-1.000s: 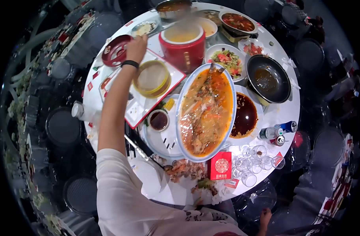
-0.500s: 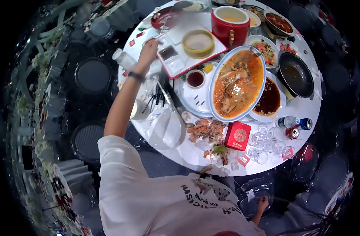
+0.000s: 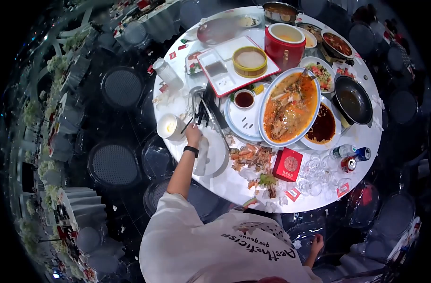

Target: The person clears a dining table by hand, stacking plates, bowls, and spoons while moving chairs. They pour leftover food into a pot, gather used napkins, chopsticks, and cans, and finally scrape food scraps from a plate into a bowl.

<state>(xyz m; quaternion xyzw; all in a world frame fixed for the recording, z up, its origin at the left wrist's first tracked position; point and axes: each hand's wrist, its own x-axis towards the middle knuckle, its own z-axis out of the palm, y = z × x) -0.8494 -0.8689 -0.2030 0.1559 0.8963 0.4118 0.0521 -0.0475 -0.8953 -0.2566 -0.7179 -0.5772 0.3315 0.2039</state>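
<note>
At twelve o'clock, a metal pot (image 3: 280,10) on the round bench (image 3: 234,186) is cut by the picture's top edge, and a dark red dish (image 3: 216,30) beside it is smeared by blur. The left hand (image 3: 193,134) covers whatever its fingers (image 3: 195,128) touch near the chopsticks (image 3: 200,113); a grip cannot be told. At five o'clock, the right hand (image 3: 316,245) sits small and dim below the bench's rim. Print on the red box (image 3: 287,164) is too small to read.

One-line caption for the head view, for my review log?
Left hand reaches among chopsticks beside a white cup on a crowded banquet table.
</note>
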